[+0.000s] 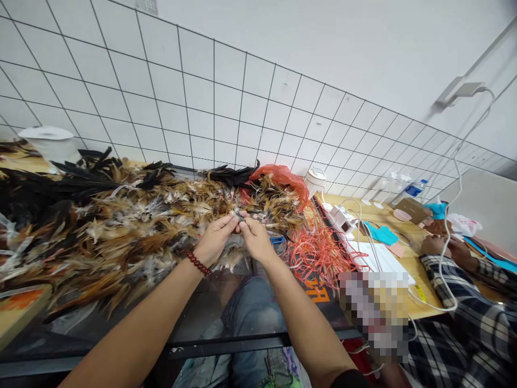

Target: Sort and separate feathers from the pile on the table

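My left hand, with a dark red bead bracelet at the wrist, is closed in a pinch. My right hand pinches right beside it, fingertips almost touching. Between them they hold a small feather, whitish and dark, mostly covered by the fingers. Both hands are over the front edge of a wide heap of brown, tan and white feathers. Long black feathers lie along its back. A few loose pale feathers lie under my hands. Just right of my right hand is a blue-handled tool.
A red plastic bag holds more feathers behind my right hand. Tangled red-orange strips lie to the right, near a power strip and white cables. A wooden box stands front left. A co-worker's plaid sleeve is at far right.
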Tool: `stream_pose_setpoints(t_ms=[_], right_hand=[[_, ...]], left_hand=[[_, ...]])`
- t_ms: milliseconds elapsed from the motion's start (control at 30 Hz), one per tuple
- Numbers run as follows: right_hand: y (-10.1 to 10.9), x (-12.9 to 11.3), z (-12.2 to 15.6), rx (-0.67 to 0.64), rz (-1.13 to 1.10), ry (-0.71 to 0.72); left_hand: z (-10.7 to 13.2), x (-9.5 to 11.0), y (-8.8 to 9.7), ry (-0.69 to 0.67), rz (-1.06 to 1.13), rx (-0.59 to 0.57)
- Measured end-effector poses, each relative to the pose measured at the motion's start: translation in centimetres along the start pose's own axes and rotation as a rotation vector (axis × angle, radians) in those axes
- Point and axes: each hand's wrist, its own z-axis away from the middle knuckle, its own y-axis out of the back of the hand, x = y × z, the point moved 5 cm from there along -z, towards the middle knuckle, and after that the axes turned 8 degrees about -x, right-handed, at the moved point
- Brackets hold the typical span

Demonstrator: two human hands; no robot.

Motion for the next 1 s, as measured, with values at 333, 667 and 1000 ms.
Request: stream_pose_setpoints(t_ms=[333, 667, 1000], right_hand=[[-4.1, 1.0, 0.5, -0.186, -0.633, -0.352], [5.1, -0.5, 3.3, -0.172, 0.357, -0.118], [11.6, 4.6, 4.7, -0.116, 0.955, -0.707]], left_hand=[[0.2, -0.4, 0.2, 0.165, 0.247, 0.062], [-0.4, 1.2, 2.2, 0.137, 0.581, 0.109], [-0.5, 0.3, 1.9, 0.204, 0.502, 0.070]])
